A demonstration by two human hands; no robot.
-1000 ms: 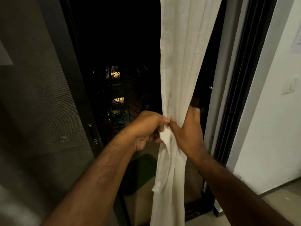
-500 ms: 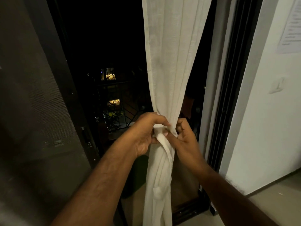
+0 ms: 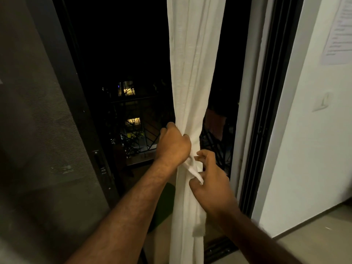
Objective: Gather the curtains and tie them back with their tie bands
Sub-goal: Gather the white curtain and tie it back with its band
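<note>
One white curtain (image 3: 192, 73) is hanging in the open doorway, bunched into a narrow waist about halfway down the view. The left hand (image 3: 172, 147) is clenching round that waist from the left side, fingers wrapping behind the cloth. The right hand (image 3: 211, 181) is sitting just below and to the right, pinching the free end of the tie band (image 3: 194, 171) between thumb and fingers. The band is running as a short white strip from under the left hand down to that pinch. A second loose tail is hanging lower down the curtain front.

Step in hand, as I judge it: cinching the band into a knot. Doing it well likely means pulling the end taut and away from the bundle while the left hand is pinning the folds so none are slipping out. The band should be lying flat, not twisted. Whether a knot is already forming under the left hand, cannot tell.

Counts: one curtain, one tie band, two hands, one wall switch (image 3: 322, 101), one paper sheet (image 3: 339, 31) on the wall at right.
</note>
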